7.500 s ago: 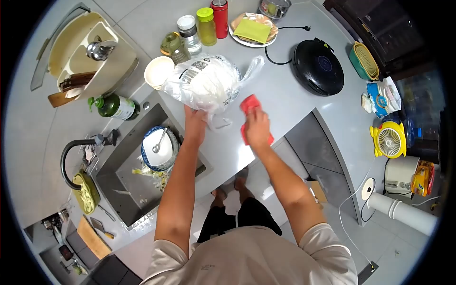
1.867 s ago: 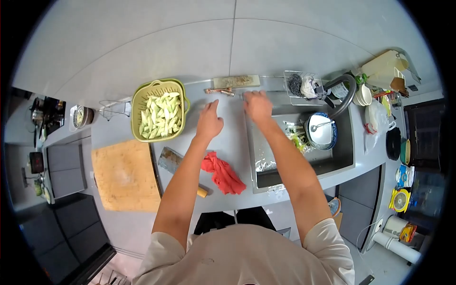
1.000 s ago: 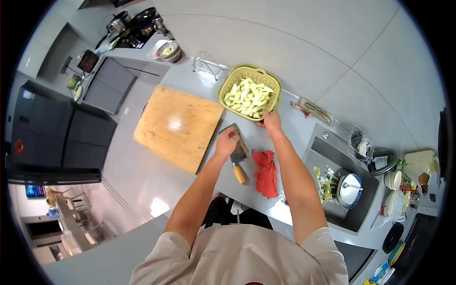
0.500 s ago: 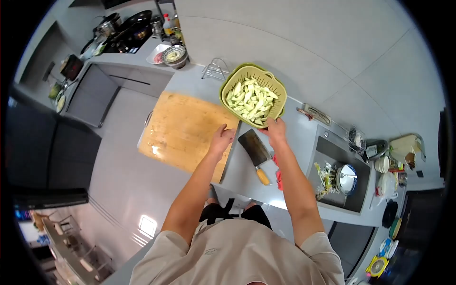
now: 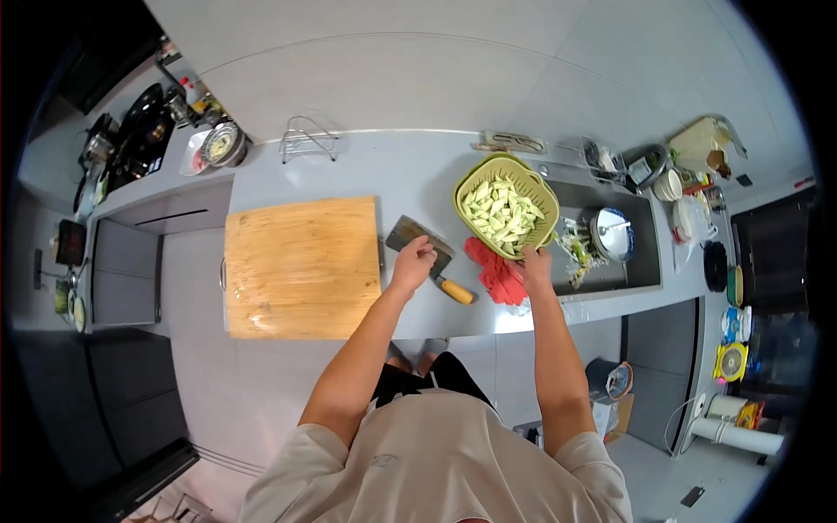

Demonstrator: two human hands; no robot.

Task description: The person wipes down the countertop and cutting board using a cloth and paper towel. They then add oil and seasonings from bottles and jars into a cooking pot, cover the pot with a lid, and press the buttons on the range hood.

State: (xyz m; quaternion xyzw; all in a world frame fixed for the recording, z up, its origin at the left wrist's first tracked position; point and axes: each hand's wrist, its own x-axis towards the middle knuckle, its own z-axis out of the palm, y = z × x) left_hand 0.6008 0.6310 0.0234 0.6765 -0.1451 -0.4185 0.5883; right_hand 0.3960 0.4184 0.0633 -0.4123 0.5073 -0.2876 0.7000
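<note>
My right hand (image 5: 534,264) grips the near rim of a green colander (image 5: 534,186), which tilts beside the sink's left edge. Pale green cut vegetable pieces (image 5: 503,213) fill it. My left hand (image 5: 414,263) hovers by a cleaver (image 5: 438,254), its fingers curled, with nothing visible in them. The cleaver lies on the counter, its wooden handle pointing towards me, and my left hand covers part of the blade. To the left rests a wooden cutting board (image 5: 301,266). Red cloth-like material (image 5: 495,275) lies below the colander, partly hidden by my right hand.
The sink (image 5: 641,277) on the right holds vegetable scraps (image 5: 577,248) and a bowl (image 5: 612,234). A wire rack (image 5: 307,141) stands by the wall. Farther left are a metal bowl (image 5: 225,144) and a stove (image 5: 139,144). Bowls (image 5: 669,186) stand behind the sink.
My view has turned and shifted right. The colander has moved right along the counter towards the sink, with my right hand still on its rim. My left hand has gone from the board to above the cleaver.
</note>
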